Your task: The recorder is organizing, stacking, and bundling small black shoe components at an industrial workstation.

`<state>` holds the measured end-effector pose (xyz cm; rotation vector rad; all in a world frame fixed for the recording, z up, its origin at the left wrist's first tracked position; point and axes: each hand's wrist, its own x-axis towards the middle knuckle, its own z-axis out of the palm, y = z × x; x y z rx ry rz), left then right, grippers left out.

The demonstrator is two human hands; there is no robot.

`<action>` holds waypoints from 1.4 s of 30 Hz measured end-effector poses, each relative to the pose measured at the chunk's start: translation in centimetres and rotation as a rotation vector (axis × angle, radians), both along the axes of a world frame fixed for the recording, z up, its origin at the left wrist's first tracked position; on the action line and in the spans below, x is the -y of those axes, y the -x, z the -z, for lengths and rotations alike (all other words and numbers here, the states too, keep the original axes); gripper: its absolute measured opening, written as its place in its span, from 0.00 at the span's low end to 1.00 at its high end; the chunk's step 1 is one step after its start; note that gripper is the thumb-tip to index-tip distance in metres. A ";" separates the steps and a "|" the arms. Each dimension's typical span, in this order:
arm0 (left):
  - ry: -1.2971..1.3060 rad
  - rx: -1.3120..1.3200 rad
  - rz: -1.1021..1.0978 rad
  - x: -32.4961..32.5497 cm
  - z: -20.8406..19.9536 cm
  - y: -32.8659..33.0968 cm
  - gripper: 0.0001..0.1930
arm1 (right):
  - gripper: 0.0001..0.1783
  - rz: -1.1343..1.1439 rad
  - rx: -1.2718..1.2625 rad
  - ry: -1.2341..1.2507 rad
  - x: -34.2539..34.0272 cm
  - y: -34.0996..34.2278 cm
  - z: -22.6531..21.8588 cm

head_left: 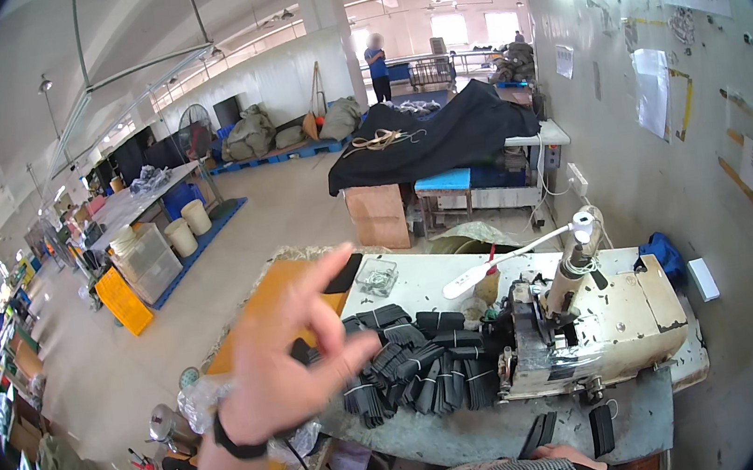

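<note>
My left hand (289, 363) is raised over the left side of the table, slightly blurred. Its index finger and thumb stretch out apart, the other fingers look bent, and nothing shows between them. Beneath and beyond it lies a heap of black strip bundles (425, 361), several tied with light bands. At the front edge my right hand (565, 453) is closed at the lower end of a few black strips (537, 434), its fingers partly hidden. Beside it lies another black strip bundle (602, 430). A cream sewing-type machine (600, 330) stands behind this hand.
A white lamp (511, 261) reaches over the white tabletop (393, 289), near a clear box (377, 277). Clear plastic wrap (204, 402) and a metal canister (173, 427) are at left. Beyond stands a table under black cloth (440, 138); a person (377, 66) stands farther back.
</note>
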<state>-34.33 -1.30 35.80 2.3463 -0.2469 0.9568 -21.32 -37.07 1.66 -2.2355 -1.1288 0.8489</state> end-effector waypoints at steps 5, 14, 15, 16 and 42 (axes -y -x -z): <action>-0.085 0.093 -0.053 -0.7 -6.9 -4.2 0.25 | 0.17 0.001 -0.042 0.015 1.2 0.4 0.0; 0.040 -0.385 0.023 0.5 -8.7 -5.3 0.06 | 0.17 0.028 -0.096 -0.006 1.5 0.9 -0.7; 0.044 -0.419 0.023 1.0 -8.3 -5.1 0.06 | 0.17 0.033 -0.099 -0.008 1.5 0.7 -0.7; 0.026 -0.436 0.023 1.3 -8.1 -4.8 0.06 | 0.17 0.035 -0.102 -0.011 1.4 0.5 -0.8; 0.236 0.048 -0.001 4.3 -7.4 -2.0 0.45 | 0.13 0.017 0.114 -0.183 1.1 0.9 -0.1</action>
